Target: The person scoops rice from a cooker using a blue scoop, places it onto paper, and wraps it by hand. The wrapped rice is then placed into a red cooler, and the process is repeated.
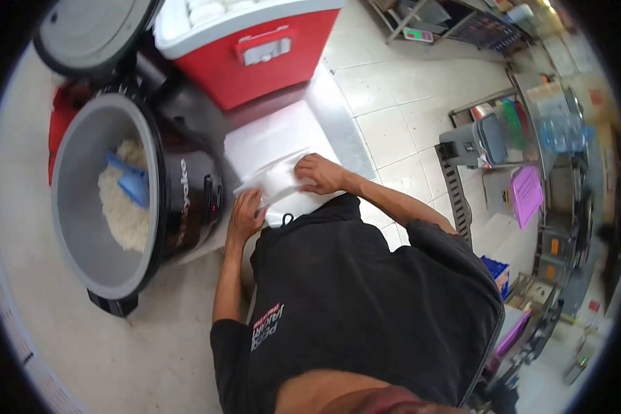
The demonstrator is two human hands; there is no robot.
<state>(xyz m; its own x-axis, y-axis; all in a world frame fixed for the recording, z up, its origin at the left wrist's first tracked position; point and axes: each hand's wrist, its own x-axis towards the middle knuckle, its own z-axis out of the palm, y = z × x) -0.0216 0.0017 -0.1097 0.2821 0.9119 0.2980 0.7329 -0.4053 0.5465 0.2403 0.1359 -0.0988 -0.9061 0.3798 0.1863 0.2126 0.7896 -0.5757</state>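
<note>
A small white paper packet (pixel 281 179) lies on a stack of white paper sheets (pixel 283 134) in front of my body. My left hand (pixel 246 215) is closed on its near left end, fingertips pressing the folded paper. On its right end, my right hand (pixel 319 174) has curled fingers gripping the paper. What is inside the packet is hidden. To the left stands a large open rice cooker (pixel 107 265) holding white rice (pixel 121 224). A blue scoop (pixel 132 183) rests in the rice.
Beyond the paper stands a red cooler box (pixel 269 69) with white packets (pixel 207 12) at its top. The cooker's lid (pixel 93 31) is raised at the upper left. Shelves with a grey bin (pixel 472 141) and a purple lid (pixel 527 196) stand to the right.
</note>
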